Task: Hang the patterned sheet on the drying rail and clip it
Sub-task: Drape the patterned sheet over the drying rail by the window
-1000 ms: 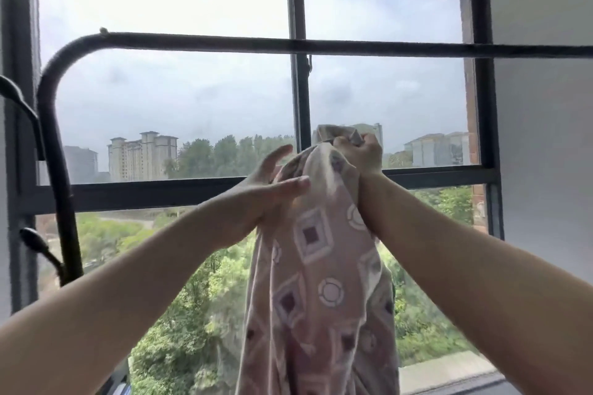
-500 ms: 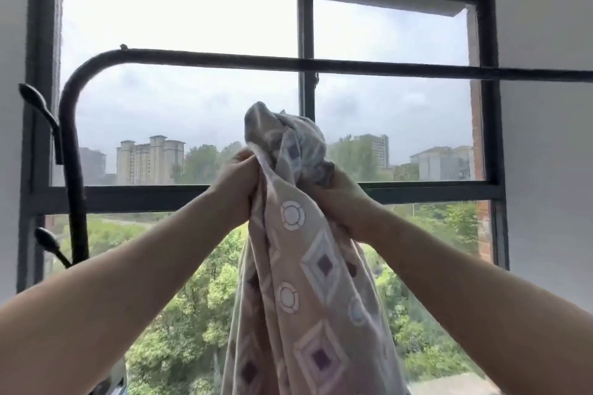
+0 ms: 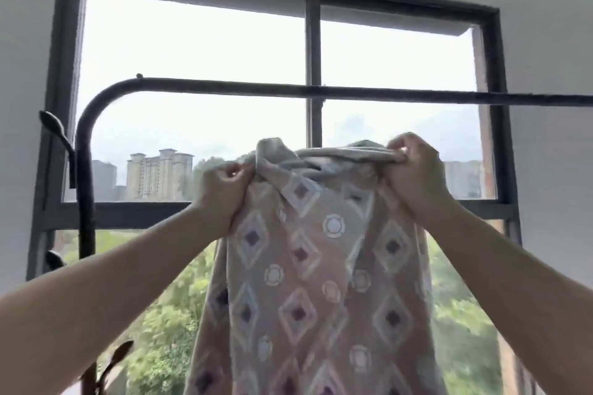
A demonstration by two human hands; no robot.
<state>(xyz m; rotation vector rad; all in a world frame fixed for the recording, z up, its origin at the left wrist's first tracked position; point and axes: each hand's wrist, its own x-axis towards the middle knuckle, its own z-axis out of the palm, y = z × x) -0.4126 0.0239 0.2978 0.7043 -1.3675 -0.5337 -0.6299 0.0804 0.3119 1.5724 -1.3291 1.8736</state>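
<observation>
Patterned sheet (image 3: pixel 308 282): you've got it up in front of the window, stretched between both hands, pink-brown with diamonds and rings, and it hangs straight down past the bottom of the view. Its top edge is rolled over between your hands, with one corner poking up near the left one.
Sheet's place: below the rail and clear of it, not over it yet.
Window (image 3: pixel 313 42): dark frame with a centre bar, right behind the sheet; tower blocks and green trees show outside.
Drying rail (image 3: pixel 353 91): a dark bar running level across the window above your hands; at the left it bends down into an upright post.
Right hand (image 3: pixel 414 176): fingers curled tight, pinching the rolled top edge at the sheet's right end.
Left hand (image 3: pixel 224 192): fingers curled in, gripping the top edge at the left end, a touch lower than your right.
Hook (image 3: pixel 53 125): a dark curved peg beside the post, well to the left of the sheet.
</observation>
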